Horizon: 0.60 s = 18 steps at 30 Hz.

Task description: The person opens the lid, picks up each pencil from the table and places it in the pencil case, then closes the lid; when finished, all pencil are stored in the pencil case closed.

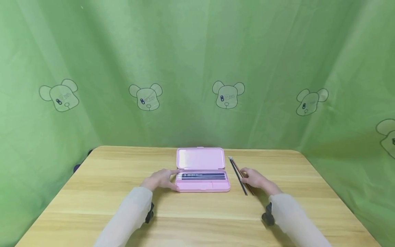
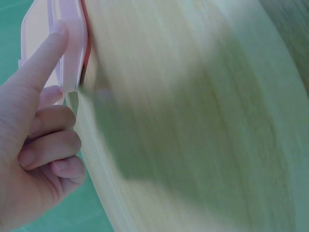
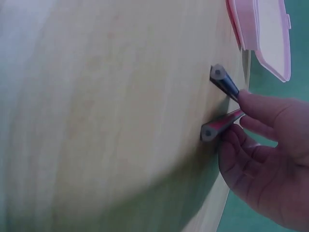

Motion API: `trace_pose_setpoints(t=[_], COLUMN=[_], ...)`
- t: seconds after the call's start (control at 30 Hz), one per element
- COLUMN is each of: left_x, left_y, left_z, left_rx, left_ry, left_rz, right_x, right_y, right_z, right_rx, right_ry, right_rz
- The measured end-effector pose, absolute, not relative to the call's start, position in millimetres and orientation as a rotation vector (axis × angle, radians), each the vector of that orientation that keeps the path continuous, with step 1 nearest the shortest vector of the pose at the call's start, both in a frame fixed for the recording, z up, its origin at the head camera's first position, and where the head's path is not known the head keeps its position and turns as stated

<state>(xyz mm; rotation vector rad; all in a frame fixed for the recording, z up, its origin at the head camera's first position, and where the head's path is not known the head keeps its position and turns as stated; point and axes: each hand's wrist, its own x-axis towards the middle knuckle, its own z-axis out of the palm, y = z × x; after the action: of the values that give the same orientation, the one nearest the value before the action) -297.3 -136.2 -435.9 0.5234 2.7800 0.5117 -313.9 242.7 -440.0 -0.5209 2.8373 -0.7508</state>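
Note:
An open pink pencil case [image 1: 220, 186] lies on the table with its lid raised at the back. Several dark pencils [image 1: 202, 176] fill its rear compartment, eraser ends to the left. My left hand [image 1: 160, 179] holds the case's left end, thumb at the front corner and a finger towards the hinge; its other fingers curl in the left wrist view. To the right of the case, a dark pencil [image 1: 240, 181] and a reddish-brown pencil [image 3: 218, 126] lie close together at a slant, their far ends nearly meeting. My right hand [image 1: 254, 178] pinches the reddish-brown one, thumb beside the dark pencil.
The front compartment of the case has a small divider [image 1: 212, 185]. A wooden table [image 1: 197, 219] with rounded far corners carries everything. Behind it and at both sides hangs a green curtain [image 1: 188, 123] with bear faces. Each wrist wears a black device [image 1: 268, 215].

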Motion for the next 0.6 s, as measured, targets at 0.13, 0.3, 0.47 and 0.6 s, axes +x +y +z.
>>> trace_pose_setpoints(t=[0.13,0.3,0.47,0.6], left_x=[-297.3,-297.3,-296.8,-296.3], left_y=[-135.9,-135.9,-136.3,-136.1], left_z=[-436.0,-434.3,-433.7,-433.3], left_rx=[0.513,0.515,0.515,0.513], left_ry=[2.783,2.783,2.788,2.784], left_rz=[0.506,0.503,0.5,0.507], right_x=[-314.8,-317.3,-318.0,-318.3], right_y=[242.5,244.8,243.3,240.6], right_z=[-441.8,-444.8,-446.3,-445.7], right_rx=[-0.483,-0.487,-0.496,-0.472], right_ry=[2.836,2.862,2.877,2.884], right_rz=[-0.759,-0.734,-0.71,-0.679])
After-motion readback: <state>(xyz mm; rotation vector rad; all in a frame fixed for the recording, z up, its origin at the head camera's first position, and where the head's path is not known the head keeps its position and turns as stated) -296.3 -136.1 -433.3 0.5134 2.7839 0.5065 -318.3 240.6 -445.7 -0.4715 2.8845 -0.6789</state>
